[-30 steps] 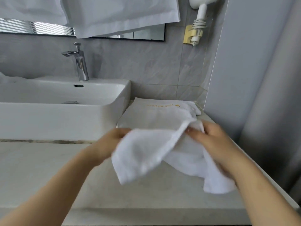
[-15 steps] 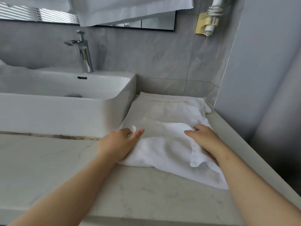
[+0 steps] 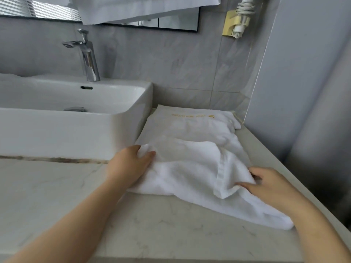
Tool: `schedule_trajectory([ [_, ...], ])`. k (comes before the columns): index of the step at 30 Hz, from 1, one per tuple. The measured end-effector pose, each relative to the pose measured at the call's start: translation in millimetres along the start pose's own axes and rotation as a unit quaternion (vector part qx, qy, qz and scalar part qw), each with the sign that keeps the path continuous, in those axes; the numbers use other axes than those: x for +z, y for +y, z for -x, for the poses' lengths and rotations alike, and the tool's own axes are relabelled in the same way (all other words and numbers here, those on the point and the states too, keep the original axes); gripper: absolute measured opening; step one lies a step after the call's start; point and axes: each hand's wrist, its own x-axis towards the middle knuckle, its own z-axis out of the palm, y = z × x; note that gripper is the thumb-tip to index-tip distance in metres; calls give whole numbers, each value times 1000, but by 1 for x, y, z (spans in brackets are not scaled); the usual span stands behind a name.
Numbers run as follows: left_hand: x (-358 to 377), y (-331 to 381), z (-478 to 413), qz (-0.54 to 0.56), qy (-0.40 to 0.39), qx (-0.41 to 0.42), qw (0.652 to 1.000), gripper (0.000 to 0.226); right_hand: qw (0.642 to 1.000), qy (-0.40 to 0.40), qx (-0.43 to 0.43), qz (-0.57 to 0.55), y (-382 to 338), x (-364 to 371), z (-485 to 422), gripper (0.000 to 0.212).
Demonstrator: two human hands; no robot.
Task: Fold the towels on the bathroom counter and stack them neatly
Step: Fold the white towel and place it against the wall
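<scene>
A: Where's the towel [image 3: 190, 173]?

B: On the counter [image 3: 57, 186], overlapping 1 folded towel [image 3: 190, 126]. Left hand [image 3: 129, 166] pinches its corner; right hand [image 3: 273, 185] grips the rumpled edge.

A: Advice?

B: Probably pull both ends taut, square the corners before creasing.

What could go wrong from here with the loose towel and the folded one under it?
1. The rumpled white terry towel trails a corner toward the pale marble counter's front edge; it may slide off.
2. It overlaps the folded white towel with gold lettering; tugging may drag that one askew.
3. The left hand pinches one corner while the right hand grips a bunched fold, so creases could get folded in.
</scene>
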Motion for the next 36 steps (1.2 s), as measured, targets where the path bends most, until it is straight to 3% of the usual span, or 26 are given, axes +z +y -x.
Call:
schedule_trajectory([
  [3,-2,-1,4,62,26,9,998,23,992,98,-58,46,-14,-5,-7,26],
  [6,-5,-1,3,126,94,14,987,24,958,253,-120,-59,-34,-18,-23,17],
  [8,-5,0,1,143,97,0,985,18,927,337,-144,-85,-46,-21,-40,18],
  [10,-5,0,-1,113,53,-28,992,19,938,323,-115,-53,-45,-14,-62,17],
  [12,-6,1,-1,74,4,-34,997,29,974,224,-19,-14,-29,5,-79,17],
  [14,-11,1,1,105,-36,-29,993,46,986,154,58,-7,-10,23,-81,29],
  [16,-14,-1,2,138,-62,-21,988,51,984,165,64,-29,-1,28,-76,40],
  [20,-7,-2,4,-32,-91,57,994,24,982,142,61,-107,1,20,-59,46],
  [23,-9,1,6,-64,-91,73,991,33,989,84,48,-110,-3,19,-45,48],
  [27,-20,7,14,-109,-105,67,986,27,998,29,48,-17,-5,17,-36,95],
  [30,-36,5,32,-123,-147,93,977,47,997,-6,66,-29,3,7,-24,111],
  [33,-65,8,44,-4,-253,39,967,75,994,30,105,-2,11,-2,-9,102],
  [34,-71,14,44,40,-268,8,962,82,989,87,103,53,12,-3,-6,92],
  [36,-70,25,33,51,-252,-28,966,72,960,241,25,141,4,1,1,71],
])
